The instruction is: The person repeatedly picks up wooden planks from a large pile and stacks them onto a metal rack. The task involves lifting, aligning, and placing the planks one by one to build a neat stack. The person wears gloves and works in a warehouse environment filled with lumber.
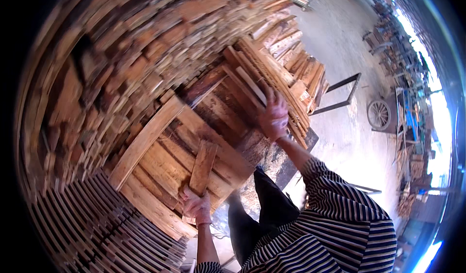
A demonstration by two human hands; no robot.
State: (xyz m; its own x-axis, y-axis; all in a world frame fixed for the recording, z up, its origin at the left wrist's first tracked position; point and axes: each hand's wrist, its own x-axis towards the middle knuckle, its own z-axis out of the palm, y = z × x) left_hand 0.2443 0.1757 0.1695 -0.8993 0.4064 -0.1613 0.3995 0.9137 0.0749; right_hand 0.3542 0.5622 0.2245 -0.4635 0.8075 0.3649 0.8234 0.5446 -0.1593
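My left hand (195, 206), in a pale pinkish glove, is closed round the lower end of a short wooden board (204, 165). That board stands out over a wooden pallet-like panel (153, 176) of wide planks. My right hand (274, 118), gloved too and slightly blurred, reaches to a stack of thin wooden strips (272, 74). Its fingers look stretched out along the stack's near side, beside a pale strip (251, 85) whose end meets the hand. Whether the fingertips press on a strip is hard to make out.
A tall wall of piled timber (145, 44) rises on the left. Below it lies a row of dark slats (102, 224). Past the strips are more cut pieces (301, 69) and a dark metal frame (347, 91). A cart with a spoked wheel (379, 115) stands farther right on the concrete floor (335, 44).
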